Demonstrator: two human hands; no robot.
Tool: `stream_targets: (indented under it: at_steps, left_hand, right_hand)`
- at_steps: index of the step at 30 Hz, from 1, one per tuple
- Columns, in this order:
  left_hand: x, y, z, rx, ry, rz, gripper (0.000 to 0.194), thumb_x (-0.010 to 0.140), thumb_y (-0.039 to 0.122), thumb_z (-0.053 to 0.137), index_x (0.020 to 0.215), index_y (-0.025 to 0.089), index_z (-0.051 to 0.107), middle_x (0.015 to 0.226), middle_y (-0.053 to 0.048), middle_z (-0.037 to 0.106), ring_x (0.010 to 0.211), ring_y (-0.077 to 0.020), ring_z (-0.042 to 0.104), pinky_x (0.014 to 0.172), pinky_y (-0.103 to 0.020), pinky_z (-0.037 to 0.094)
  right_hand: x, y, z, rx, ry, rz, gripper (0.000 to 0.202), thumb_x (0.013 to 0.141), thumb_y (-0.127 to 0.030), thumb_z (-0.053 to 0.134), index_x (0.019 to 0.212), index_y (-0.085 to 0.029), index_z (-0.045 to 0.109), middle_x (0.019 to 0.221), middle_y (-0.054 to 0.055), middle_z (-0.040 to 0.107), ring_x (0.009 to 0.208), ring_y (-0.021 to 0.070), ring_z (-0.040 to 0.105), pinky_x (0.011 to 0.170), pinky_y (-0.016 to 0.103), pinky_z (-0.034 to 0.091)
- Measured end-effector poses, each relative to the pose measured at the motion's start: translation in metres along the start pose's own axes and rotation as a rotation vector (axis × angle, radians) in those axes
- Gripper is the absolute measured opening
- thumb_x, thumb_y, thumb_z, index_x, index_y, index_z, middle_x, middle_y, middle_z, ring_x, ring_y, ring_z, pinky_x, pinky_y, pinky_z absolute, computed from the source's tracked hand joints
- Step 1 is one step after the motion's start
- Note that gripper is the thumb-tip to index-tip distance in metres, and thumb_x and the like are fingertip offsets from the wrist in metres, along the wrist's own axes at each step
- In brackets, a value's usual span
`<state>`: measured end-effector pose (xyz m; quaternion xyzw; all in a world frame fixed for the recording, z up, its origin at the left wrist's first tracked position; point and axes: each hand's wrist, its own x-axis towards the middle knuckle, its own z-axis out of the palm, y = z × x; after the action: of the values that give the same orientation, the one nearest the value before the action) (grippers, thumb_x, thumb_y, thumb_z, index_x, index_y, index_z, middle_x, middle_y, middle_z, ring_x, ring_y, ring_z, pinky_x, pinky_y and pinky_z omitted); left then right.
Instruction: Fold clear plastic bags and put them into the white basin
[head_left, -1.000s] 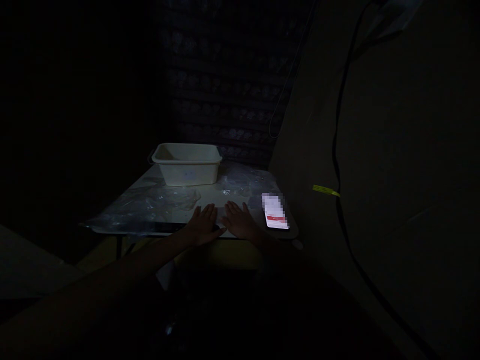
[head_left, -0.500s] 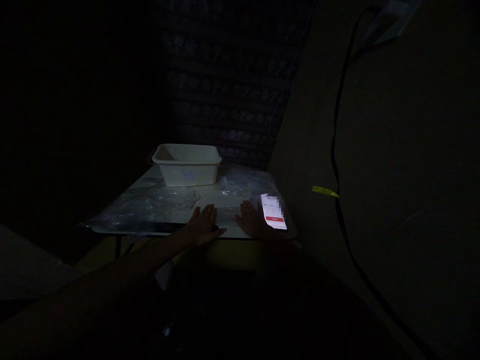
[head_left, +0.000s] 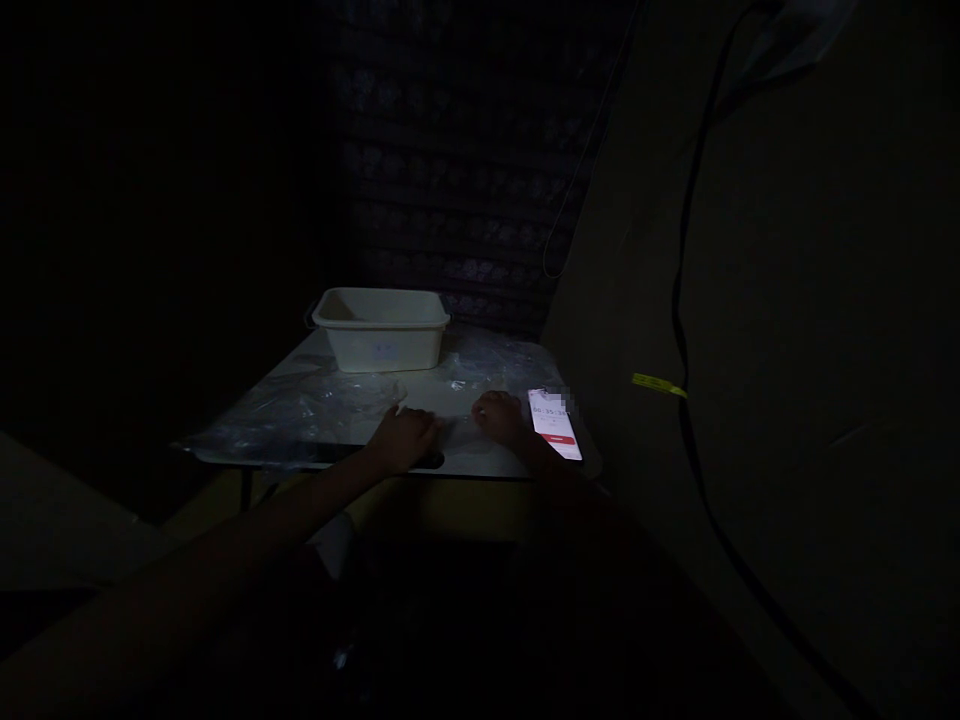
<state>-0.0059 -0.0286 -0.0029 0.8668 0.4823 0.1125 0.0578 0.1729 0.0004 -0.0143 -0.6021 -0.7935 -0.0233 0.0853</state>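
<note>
The scene is very dark. My left hand [head_left: 405, 438] rests near the front edge of the white table [head_left: 480, 462], its fingers curled inward. To its right, my right hand [head_left: 499, 415] is raised slightly, with its fingers bent and drawn together. A faint, see-through sheet, plastic-like, [head_left: 455, 422] lies on the tabletop between both hands. Whether the fingers pinch its edges is too dim to make out. Just right of my right hand, a lit phone [head_left: 555, 425] shows a running timer. A dark, flat object [head_left: 334, 454] lies along the table's front edge beside my left wrist.
A cream plastic tub [head_left: 386, 345] with side handles stands at the table's back. Crumpled clear plastic [head_left: 292, 420] covers the left side, with more plastic [head_left: 487, 355] behind. A black cable [head_left: 682, 300] with a yellow tag [head_left: 658, 385] hangs on the right wall.
Both hands lay flat with fingers stretched out; now their fingers are curled. My right hand has lifted a little. The whole view has shifted slightly.
</note>
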Motion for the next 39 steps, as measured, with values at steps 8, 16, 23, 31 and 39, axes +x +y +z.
stream_targets:
  at_steps: [8,16,23,31,39]
  left_hand:
    - [0.023,-0.019,-0.003,-0.545,0.094,-0.211,0.023,0.064,0.03,0.043,0.069,0.015,0.059,0.072,-0.006,0.061,0.068,-0.0176,0.053,0.062,-0.025,0.037]
    - [0.027,-0.027,-0.001,-1.183,-0.181,-0.313,0.017,0.05,0.026,0.059,0.059,0.012,0.059,0.046,0.002,0.054,0.041,-0.0094,0.045,0.043,-0.021,0.034]
    - [0.027,-0.025,-0.004,-1.469,-0.004,-0.445,0.016,0.052,0.023,0.06,0.062,0.012,0.057,0.054,-0.001,0.058,0.049,-0.0119,0.053,0.051,-0.025,0.041]
    - [0.028,-0.016,-0.003,-1.529,0.093,-0.429,0.021,0.048,0.018,0.061,0.068,0.012,0.056,0.053,0.001,0.057,0.048,-0.0105,0.052,0.05,-0.024,0.04]
    - [0.027,-0.014,-0.002,-1.508,0.106,-0.467,0.02,0.045,0.021,0.063,0.058,0.009,0.056,0.048,-0.001,0.056,0.042,-0.0095,0.049,0.044,-0.022,0.037]
  right_hand:
    - [0.014,-0.009,-0.001,-0.085,0.053,-0.086,0.022,0.074,-0.02,0.037,0.082,-0.019,0.057,0.103,0.008,0.048,0.098,0.0213,0.035,0.078,0.036,0.026]
    - [0.011,-0.027,-0.025,0.18,0.297,-0.243,0.018,0.074,-0.024,0.041,0.086,-0.019,0.054,0.112,0.005,0.043,0.109,0.0201,0.027,0.088,0.035,0.02]
    - [0.016,-0.022,-0.015,1.025,0.309,0.356,0.044,0.071,-0.03,0.043,0.111,-0.013,0.033,0.107,0.011,0.045,0.095,0.0174,0.045,0.079,0.03,0.037]
    - [0.0,-0.024,-0.016,1.719,-0.431,0.419,0.021,0.066,-0.033,0.05,0.07,-0.012,0.05,0.055,0.001,0.053,0.048,0.0102,0.051,0.048,0.024,0.042]
    - [0.007,-0.026,-0.002,1.578,-0.176,0.214,0.018,0.054,-0.025,0.059,0.052,-0.014,0.045,0.036,-0.006,0.043,0.031,0.0061,0.04,0.034,0.02,0.031]
